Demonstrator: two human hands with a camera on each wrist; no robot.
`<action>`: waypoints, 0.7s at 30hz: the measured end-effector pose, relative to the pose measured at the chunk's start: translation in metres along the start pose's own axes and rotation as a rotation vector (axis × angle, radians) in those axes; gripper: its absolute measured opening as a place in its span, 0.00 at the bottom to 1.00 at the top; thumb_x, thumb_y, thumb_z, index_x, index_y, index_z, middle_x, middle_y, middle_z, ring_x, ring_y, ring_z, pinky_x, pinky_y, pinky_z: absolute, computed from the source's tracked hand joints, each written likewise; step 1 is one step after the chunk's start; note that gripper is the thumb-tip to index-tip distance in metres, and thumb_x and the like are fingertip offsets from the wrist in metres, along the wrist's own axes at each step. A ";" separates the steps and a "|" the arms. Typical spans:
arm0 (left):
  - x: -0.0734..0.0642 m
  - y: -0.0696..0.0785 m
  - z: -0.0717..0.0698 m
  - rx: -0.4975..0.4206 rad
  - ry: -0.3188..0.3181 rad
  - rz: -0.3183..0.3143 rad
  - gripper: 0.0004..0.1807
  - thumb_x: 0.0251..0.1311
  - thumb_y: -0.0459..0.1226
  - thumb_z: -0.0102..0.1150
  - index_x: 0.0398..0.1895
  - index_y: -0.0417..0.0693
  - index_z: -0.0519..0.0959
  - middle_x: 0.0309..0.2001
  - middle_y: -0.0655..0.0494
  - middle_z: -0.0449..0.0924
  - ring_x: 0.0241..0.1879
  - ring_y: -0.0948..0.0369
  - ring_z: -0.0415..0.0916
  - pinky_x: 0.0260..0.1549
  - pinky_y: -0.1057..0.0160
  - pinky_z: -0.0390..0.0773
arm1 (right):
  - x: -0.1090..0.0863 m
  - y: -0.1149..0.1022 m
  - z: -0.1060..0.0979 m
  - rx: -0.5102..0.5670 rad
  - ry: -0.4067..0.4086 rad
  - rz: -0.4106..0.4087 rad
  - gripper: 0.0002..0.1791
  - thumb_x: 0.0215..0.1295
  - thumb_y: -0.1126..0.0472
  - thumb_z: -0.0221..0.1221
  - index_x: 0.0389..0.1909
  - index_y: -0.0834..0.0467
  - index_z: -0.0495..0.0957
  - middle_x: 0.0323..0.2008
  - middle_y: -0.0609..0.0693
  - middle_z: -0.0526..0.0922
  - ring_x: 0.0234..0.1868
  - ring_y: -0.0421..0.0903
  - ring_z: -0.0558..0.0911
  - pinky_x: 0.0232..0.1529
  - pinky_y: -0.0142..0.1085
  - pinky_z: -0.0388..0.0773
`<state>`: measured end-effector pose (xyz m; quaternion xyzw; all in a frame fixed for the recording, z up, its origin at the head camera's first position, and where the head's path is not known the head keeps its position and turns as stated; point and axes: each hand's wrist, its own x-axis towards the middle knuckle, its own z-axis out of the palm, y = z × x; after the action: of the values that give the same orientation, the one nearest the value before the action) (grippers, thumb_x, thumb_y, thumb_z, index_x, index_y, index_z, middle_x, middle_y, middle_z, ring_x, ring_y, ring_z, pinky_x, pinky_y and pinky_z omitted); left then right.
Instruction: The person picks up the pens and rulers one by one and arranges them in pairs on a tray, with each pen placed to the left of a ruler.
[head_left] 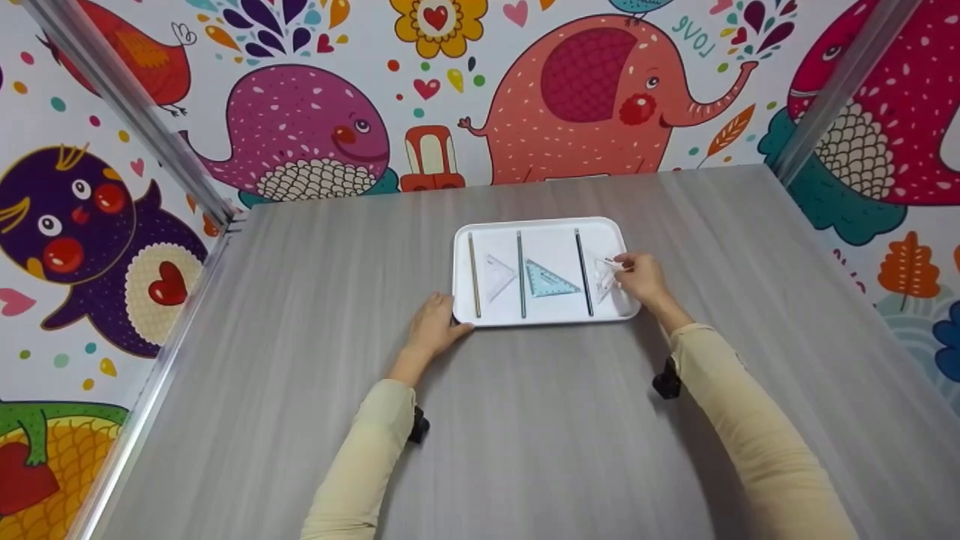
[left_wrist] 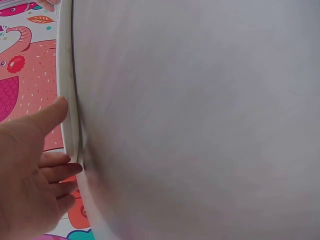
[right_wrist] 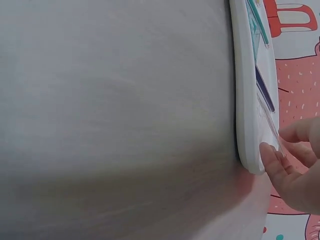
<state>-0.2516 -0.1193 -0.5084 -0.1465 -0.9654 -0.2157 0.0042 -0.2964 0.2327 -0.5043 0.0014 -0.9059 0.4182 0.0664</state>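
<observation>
A white rectangular tray (head_left: 540, 323) lies on the table. My left hand (head_left: 431, 326) touches its near left corner, the thumb along the front edge and the relaxed fingers at the left side. At the tray's right end my right hand (head_left: 643, 279) pinches the edge of a clear set square (head_left: 602, 283) between thumb and fingers. To the left of that one lie a dark pencil (head_left: 584, 274), a blue set square (head_left: 547, 282), a greenish pencil (head_left: 521, 274), another clear set square (head_left: 498, 279) and a brownish pencil (head_left: 475, 277).
Grey wood-grain table (head_left: 315, 300) surrounds the tray. Walls printed with cartoon animals stand behind and at both sides, with a metal post (head_left: 142, 112) at the back left and another (head_left: 840, 97) at the back right.
</observation>
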 end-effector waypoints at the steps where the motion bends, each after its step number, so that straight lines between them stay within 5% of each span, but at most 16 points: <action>1: 0.000 0.000 0.000 -0.003 0.000 -0.001 0.27 0.51 0.44 0.63 0.49 0.33 0.72 0.52 0.38 0.72 0.59 0.44 0.62 0.60 0.52 0.60 | 0.000 0.000 0.000 -0.009 -0.003 -0.008 0.17 0.48 0.73 0.50 0.41 0.76 0.74 0.34 0.69 0.76 0.37 0.61 0.78 0.34 0.35 0.74; 5: 0.000 -0.001 0.000 -0.009 0.000 0.000 0.27 0.51 0.44 0.63 0.49 0.33 0.72 0.52 0.37 0.72 0.59 0.44 0.63 0.59 0.52 0.61 | -0.001 0.000 -0.002 -0.032 -0.014 -0.026 0.18 0.48 0.73 0.50 0.42 0.77 0.73 0.37 0.73 0.75 0.39 0.64 0.77 0.42 0.49 0.74; 13: 0.001 -0.003 0.001 -0.015 -0.006 0.015 0.28 0.51 0.43 0.63 0.50 0.32 0.71 0.52 0.36 0.72 0.59 0.43 0.62 0.61 0.51 0.59 | -0.008 -0.003 -0.007 -0.116 0.010 -0.054 0.17 0.51 0.71 0.53 0.43 0.76 0.73 0.39 0.72 0.74 0.37 0.62 0.74 0.40 0.52 0.70; 21: 0.002 -0.004 0.002 -0.014 -0.010 0.015 0.28 0.52 0.44 0.62 0.51 0.32 0.71 0.52 0.37 0.72 0.58 0.43 0.63 0.60 0.52 0.60 | -0.021 -0.004 -0.007 -0.220 0.020 -0.236 0.20 0.50 0.73 0.55 0.46 0.76 0.70 0.43 0.73 0.72 0.46 0.68 0.71 0.50 0.55 0.66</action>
<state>-0.2550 -0.1216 -0.5119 -0.1546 -0.9628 -0.2217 0.0000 -0.2748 0.2343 -0.4990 0.0963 -0.9391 0.3056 0.1241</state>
